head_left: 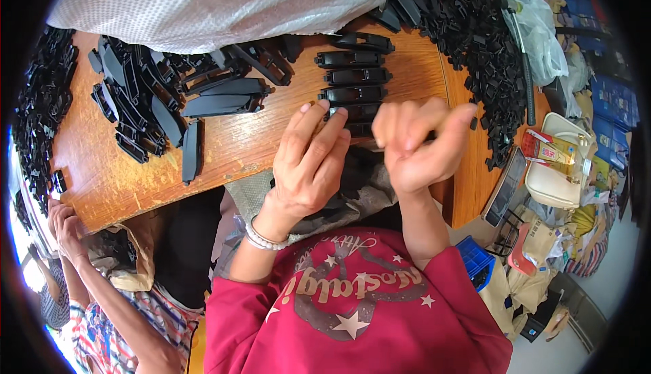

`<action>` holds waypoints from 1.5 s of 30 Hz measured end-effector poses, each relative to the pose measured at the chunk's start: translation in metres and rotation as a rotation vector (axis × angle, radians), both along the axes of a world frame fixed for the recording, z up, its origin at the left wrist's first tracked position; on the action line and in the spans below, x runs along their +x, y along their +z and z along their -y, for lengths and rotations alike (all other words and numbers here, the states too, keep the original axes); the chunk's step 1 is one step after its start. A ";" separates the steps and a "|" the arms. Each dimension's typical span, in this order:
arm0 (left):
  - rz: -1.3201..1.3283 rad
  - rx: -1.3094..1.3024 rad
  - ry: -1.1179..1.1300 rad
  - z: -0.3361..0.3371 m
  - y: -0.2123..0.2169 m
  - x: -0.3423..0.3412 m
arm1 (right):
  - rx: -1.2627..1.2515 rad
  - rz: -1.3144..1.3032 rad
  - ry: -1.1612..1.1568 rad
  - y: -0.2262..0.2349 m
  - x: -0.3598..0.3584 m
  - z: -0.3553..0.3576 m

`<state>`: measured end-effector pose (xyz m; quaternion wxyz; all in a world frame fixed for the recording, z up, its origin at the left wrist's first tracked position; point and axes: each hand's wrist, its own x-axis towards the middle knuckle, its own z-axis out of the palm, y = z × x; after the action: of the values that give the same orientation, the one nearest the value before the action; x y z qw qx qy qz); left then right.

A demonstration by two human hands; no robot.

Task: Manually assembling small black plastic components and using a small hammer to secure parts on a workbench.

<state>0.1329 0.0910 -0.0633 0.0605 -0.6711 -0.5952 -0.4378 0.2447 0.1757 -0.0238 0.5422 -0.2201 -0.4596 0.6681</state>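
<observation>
Several long black plastic parts [357, 76] lie one below another in a column on the wooden table. My left hand [308, 160], a beaded bracelet on its wrist, reaches over the lower end of this column. Its fingers stretch forward and slightly apart, the tips at a black plastic part [363, 111]. Just to the right, my right hand [424, 147] is raised with its fingers curled in and the thumb pointing right. A small dark piece [473, 123] shows by the thumb tip; whether it is held or lies behind cannot be told. The curled fingers hide their inside.
A white woven sack [224, 4] covers the table's far side. Curved black parts [227, 96] are heaped to the left, small black pieces [485, 69] to the right. A co-worker's hand [64, 225] is at the left table edge. A phone [505, 184] stands beyond the right edge.
</observation>
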 end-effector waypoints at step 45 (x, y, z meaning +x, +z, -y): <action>0.011 -0.271 -0.100 -0.018 0.021 -0.005 | 0.129 0.032 -0.058 0.001 -0.030 -0.054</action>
<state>0.1280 0.1091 -0.0421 -0.0557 -0.6998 -0.6148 -0.3595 0.2148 0.2294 -0.0229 0.5672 -0.2084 -0.5037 0.6173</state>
